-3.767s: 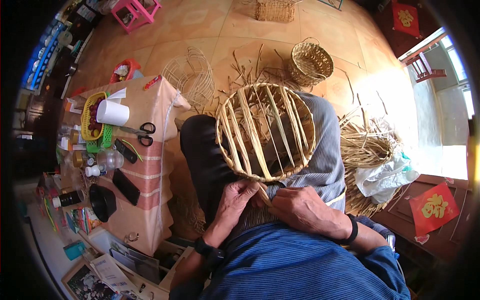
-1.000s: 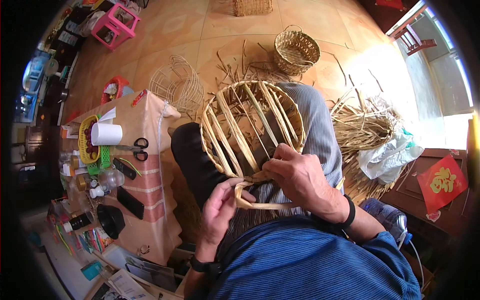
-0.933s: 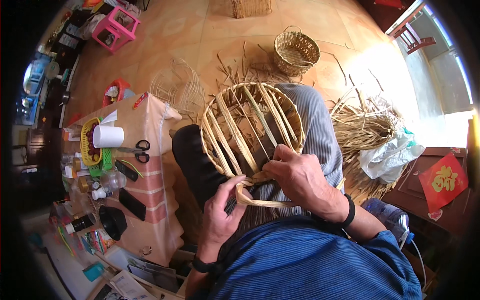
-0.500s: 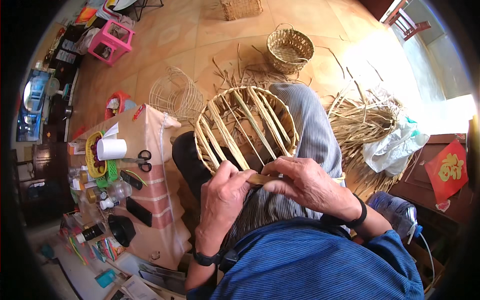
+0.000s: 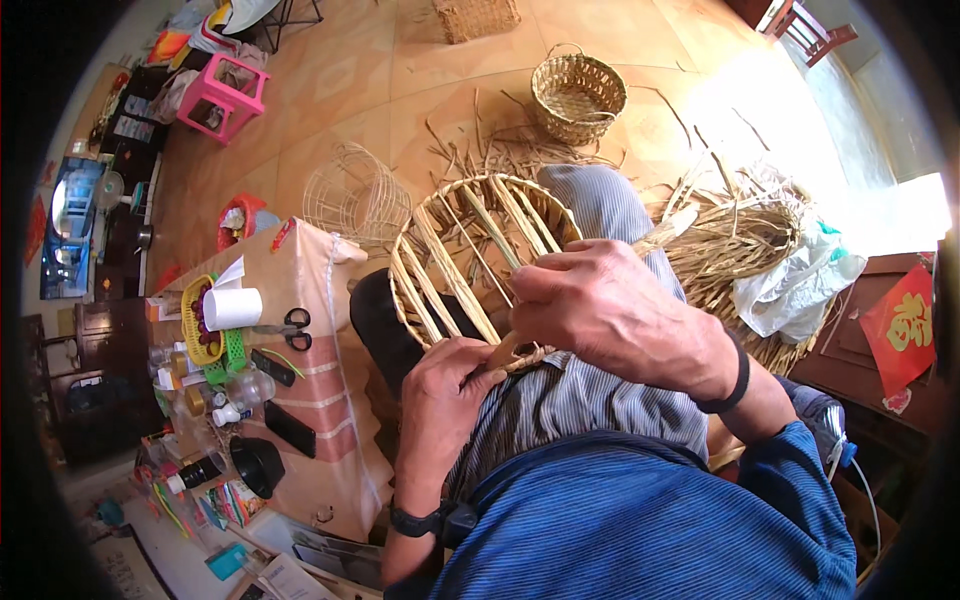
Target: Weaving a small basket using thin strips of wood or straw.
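A round woven frame point(image 5: 399, 283) rests tilted on my lap, with several flat dried-plant strips point(image 5: 438, 255) laid across its opening. My left hand point(image 5: 438, 392) is closed on its near rim, thumb pressed beside a brown strip point(image 5: 513, 352) that loops at the edge. Above that rim, my right hand point(image 5: 615, 315) is closed on the same strip, knuckles up; its fingertips are partly hidden. A pale strip end point(image 5: 668, 232) sticks out beyond the right hand, and I cannot tell whether it is the same piece.
On the left, a cloth-covered table point(image 5: 300, 260) carries scissors point(image 5: 290, 328), a paper roll point(image 5: 232, 308), bottles and a black bowl point(image 5: 257, 466). A wire frame point(image 5: 350, 195) and a handled basket point(image 5: 578, 98) stand ahead. Right lie dried stalks point(image 5: 740, 240) and a plastic bag point(image 5: 800, 285).
My right hand has lifted and moved up and away from the left hand, drawing the strip into a loop at the rim. The left hand keeps hold there.
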`<state>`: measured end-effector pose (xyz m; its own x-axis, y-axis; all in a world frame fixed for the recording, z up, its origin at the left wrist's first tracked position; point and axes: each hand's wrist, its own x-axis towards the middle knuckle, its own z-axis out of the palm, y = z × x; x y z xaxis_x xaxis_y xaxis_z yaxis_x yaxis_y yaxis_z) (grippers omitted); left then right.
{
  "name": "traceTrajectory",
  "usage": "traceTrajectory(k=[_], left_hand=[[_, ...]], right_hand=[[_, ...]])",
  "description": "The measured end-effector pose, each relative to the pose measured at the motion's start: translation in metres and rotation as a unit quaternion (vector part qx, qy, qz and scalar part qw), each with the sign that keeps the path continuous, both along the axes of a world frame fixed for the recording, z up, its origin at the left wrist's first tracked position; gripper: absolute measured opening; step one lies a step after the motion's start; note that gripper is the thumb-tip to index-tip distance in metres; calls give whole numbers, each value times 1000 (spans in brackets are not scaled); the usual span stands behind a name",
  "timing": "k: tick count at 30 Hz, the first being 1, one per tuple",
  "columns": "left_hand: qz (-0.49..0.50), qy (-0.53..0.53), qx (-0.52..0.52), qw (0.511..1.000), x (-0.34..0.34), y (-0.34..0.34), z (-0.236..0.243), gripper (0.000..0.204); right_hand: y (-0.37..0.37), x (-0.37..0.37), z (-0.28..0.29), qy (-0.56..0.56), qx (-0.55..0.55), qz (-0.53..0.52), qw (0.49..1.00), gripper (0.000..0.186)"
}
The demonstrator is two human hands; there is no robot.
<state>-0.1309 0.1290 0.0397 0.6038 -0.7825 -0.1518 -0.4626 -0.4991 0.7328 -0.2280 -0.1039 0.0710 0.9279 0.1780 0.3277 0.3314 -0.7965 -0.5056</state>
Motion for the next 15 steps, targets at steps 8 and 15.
traceTrajectory(k=[8, 15], left_hand=[[-24, -29, -17, 999, -1, -6, 7, 28], [-16, -7, -6, 1000, -8, -8, 10, 31]], right_hand=[[-16, -35, -34, 128, 40, -30, 991, 9], [-7, -47, -46, 122, 46, -102, 986, 11]])
